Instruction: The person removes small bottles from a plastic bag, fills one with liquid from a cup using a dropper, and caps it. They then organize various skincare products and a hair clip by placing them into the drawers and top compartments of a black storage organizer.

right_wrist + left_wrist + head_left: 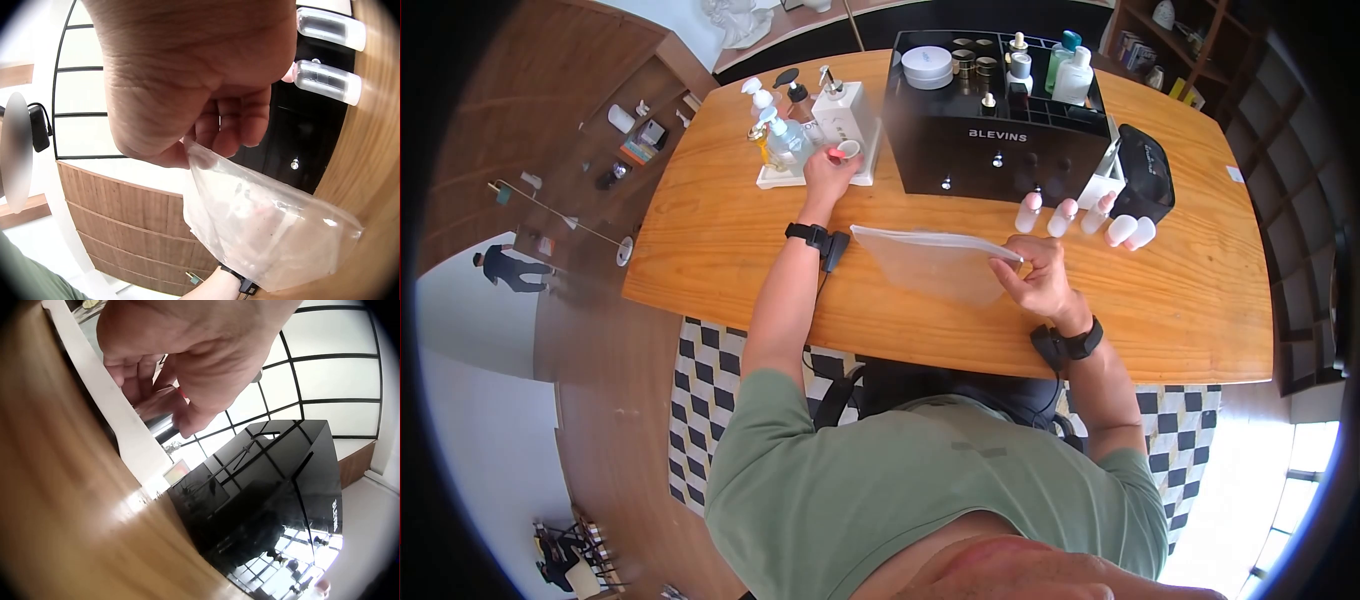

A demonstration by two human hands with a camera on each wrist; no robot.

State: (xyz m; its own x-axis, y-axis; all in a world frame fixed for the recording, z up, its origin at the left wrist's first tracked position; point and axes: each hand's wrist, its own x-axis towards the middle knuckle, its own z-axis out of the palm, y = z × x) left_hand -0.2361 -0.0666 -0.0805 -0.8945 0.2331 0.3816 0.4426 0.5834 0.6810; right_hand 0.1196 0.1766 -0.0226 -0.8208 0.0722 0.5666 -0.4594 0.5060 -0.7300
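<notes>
The left hand reaches over the front of a white tray of pump bottles and pinches a small white round item with a bit of red beside it. In the left wrist view the curled fingers of the left hand mostly hide that item. A clear, frosted plastic bag is held at its right top corner by the right hand, between thumb and fingers. Seen from the right wrist, the bag hangs flat from the right hand.
Behind the bag stands a black organizer with cosmetics on top. Several small pink-capped bottles and white-ended containers stand or lie before it, to the right. A black pouch is beside the organizer.
</notes>
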